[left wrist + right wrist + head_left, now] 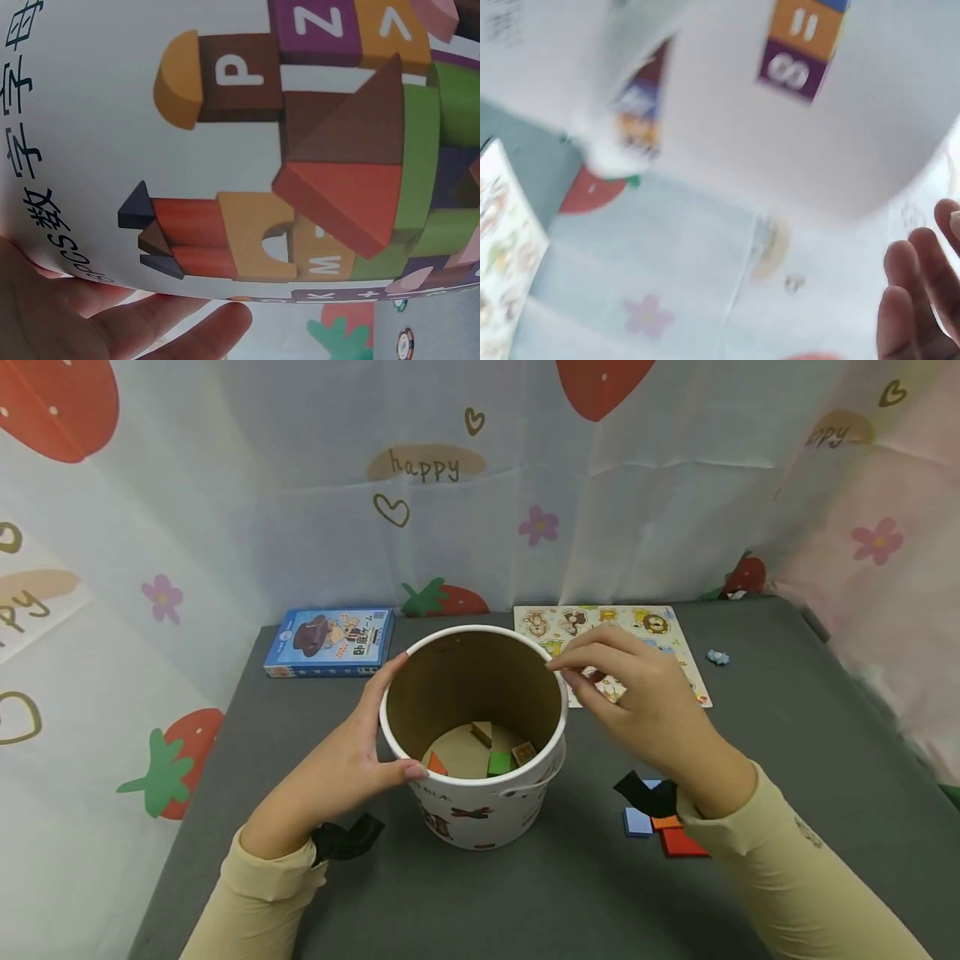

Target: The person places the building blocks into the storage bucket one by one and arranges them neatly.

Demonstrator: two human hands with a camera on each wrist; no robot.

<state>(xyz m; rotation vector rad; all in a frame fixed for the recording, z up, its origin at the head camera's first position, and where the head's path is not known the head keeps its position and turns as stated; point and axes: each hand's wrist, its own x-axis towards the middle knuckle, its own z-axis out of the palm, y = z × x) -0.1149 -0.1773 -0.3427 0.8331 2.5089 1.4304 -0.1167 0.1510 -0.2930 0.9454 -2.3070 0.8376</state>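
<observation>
A white bucket [480, 814] printed with pictures of building blocks stands upright at the middle of the table. Inside it lie several toy blocks, among them a green block [499, 764], an orange triangular block [437, 765] and a brown block [523, 753]. My left hand [360, 747] holds the bucket's left side, thumb along the front rim and fingers on the outer wall. Over the right rim hovers my right hand [630, 693], its fingers loosely bent with fingertips right at the edge. In the right wrist view those fingers [904, 300] show beside the bucket wall.
Behind the bucket lie a blue box [333, 639] and a board with animal pictures [675, 672]. A small blue item [717, 657] is at the far right. Blue, orange and red blocks [684, 843] lie near my right forearm. A patterned curtain [315, 543] borders the table.
</observation>
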